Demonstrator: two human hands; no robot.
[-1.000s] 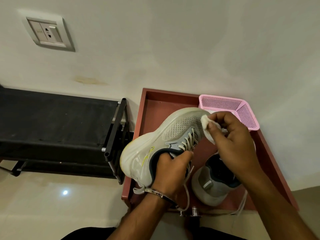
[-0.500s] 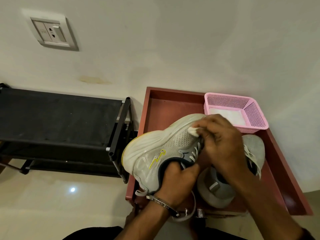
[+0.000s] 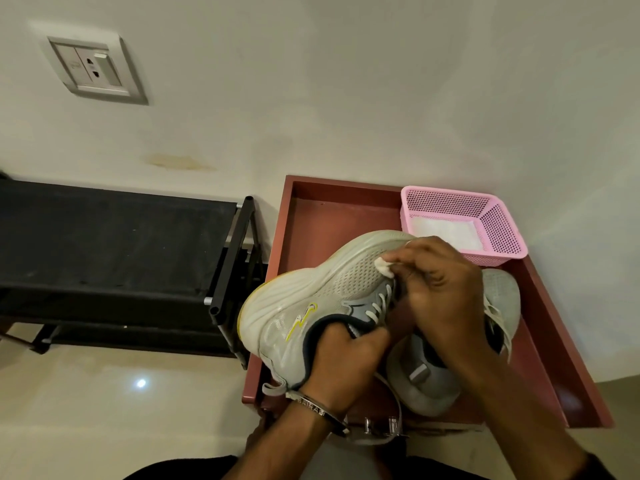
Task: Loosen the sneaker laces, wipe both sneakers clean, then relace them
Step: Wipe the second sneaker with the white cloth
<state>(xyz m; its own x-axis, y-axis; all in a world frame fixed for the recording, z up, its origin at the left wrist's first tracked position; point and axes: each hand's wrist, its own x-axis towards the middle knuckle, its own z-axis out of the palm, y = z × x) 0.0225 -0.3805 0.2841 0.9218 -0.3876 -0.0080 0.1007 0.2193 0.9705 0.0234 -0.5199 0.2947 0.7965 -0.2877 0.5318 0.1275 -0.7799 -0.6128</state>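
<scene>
Seen from a head camera looking down, nearest the viewer, at about 6 o'clock, two forearms reach forward. The left hand [image 3: 346,362] wears a metal bracelet [image 3: 320,408] at the wrist and grips the held sneaker [image 3: 311,299] at its collar, fingers curled into the shoe's opening. This pale grey sneaker with a yellow lightning mark is lifted and tipped on its side. Its long axis runs from the heel at about 7 o'clock to the toe at about 1 o'clock, sole edge turned toward 10 o'clock.

Just beyond, the right hand [image 3: 440,292] pinches a small white wipe [image 3: 385,266] and presses it onto the mesh forefoot, just above the top of the laces [image 3: 379,306]. The toe lies ahead of this hand, the heel back toward the left hand, so any next wiping stroke would likely run along that axis.

Under the right forearm, the second sneaker [image 3: 429,386] rests on a reddish-brown tabletop [image 3: 329,216] with raised edges, heel toward the viewer and laces slack.

Farther off, at 1 o'clock, a pink mesh basket [image 3: 498,233] holding white wipes sits in the far corner. At 9 o'clock stands a black shoe rack [image 3: 114,244]. On the wall at 11 o'clock is a switch plate [image 3: 95,69].
</scene>
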